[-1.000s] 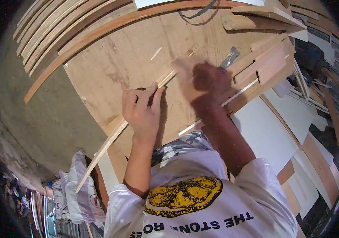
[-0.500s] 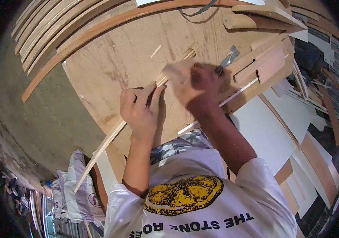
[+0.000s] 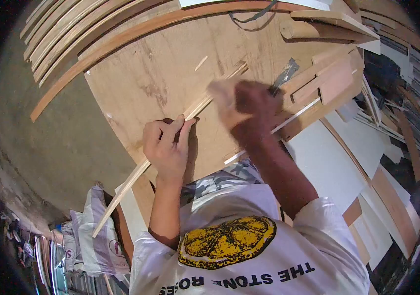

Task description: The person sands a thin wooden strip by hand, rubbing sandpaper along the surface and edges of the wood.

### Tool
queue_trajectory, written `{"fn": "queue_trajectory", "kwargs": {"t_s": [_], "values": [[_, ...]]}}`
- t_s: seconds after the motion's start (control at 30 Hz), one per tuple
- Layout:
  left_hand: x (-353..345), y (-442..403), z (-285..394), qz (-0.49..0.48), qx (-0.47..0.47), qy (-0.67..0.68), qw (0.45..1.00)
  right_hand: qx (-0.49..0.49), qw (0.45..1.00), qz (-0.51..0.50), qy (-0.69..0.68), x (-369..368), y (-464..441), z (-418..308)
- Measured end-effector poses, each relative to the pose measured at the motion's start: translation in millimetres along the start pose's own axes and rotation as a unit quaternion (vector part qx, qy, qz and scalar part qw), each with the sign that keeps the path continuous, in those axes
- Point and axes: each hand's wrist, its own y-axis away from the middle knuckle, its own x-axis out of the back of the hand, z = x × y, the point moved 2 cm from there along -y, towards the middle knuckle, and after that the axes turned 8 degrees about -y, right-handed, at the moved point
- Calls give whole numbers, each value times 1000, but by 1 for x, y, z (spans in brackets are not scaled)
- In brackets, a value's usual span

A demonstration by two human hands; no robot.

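A long, thin wooden strip [image 3: 200,104] lies slantwise across the plywood tabletop [image 3: 131,98], its lower end reaching out past the near left edge. My left hand [image 3: 164,146] is closed around the strip near its middle, thumb and fingers pinching it from both sides. Beside the strip's upper part, my right hand [image 3: 244,105] is smeared by motion. Its fingers cannot be made out, nor whether anything is in them. A small sliver of wood [image 3: 201,63] rests on the tabletop beyond the strip.
A long reddish strip [image 3: 106,51] and several pale strips [image 3: 67,39] lie along the far left. Right of my hands are a grey plastic piece [image 3: 285,74] and flat wood pieces [image 3: 335,86]. White boards [image 3: 328,162] lie at the right; a printed sack [image 3: 96,246] stands lower left.
My left hand sits slightly lower along the strip, leaving more of it bare between the hands. My right hand is blurred in both frames and stays near the strip's upper part.
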Motion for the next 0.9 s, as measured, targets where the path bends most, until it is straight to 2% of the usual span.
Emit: {"fn": "queue_trajectory", "kwargs": {"t_s": [0.03, 0.1, 0.13, 0.23, 0.27, 0.33, 0.37, 0.4, 0.5, 0.6, 0.67, 0.73, 0.83, 0.9], "values": [[-1, -1, 0, 7, -5, 9, 1000, 39, 998, 10, -39, -5, 7, -2], [-1, -1, -1, 20, -11, 24, 999, 29, 992, 14, -122, -9, 15, -5], [0, 0, -1, 12, -9, 22, 1000, 1, 990, -108, 86, 19, -8, -19], [1, 0, -4, 0, -9, 23, 1000, -202, 970, -126, 45, 36, -41, -18], [0, -1, -5, 2, -7, 31, 999, -174, 977, -108, 65, 34, -34, -32], [-1, -1, -4, -3, -8, 42, 999, -10, 998, -24, -57, -13, 9, -19], [-1, -1, -4, -7, -11, 41, 999, 74, 990, 19, -117, -25, 26, -15], [0, -3, -5, -9, -14, 39, 999, 23, 997, 29, -69, 1, 18, -38], [6, -6, -5, -39, -16, 19, 999, -75, 996, -18, -53, 15, -8, -24], [5, -4, -5, -42, -6, 25, 999, -164, 986, -4, -12, 21, -24, -31], [4, -4, -6, -42, -16, 20, 999, -42, 998, 35, -41, 5, 7, -37], [3, -4, -6, -39, -18, 18, 999, 2, 998, 36, -43, -4, 22, -36], [3, -3, -6, -37, -10, 19, 999, -58, 997, -28, -46, 9, -4, -14], [4, -2, -5, -42, 2, 18, 999, -119, 992, -32, 17, 15, -16, -24]]}}
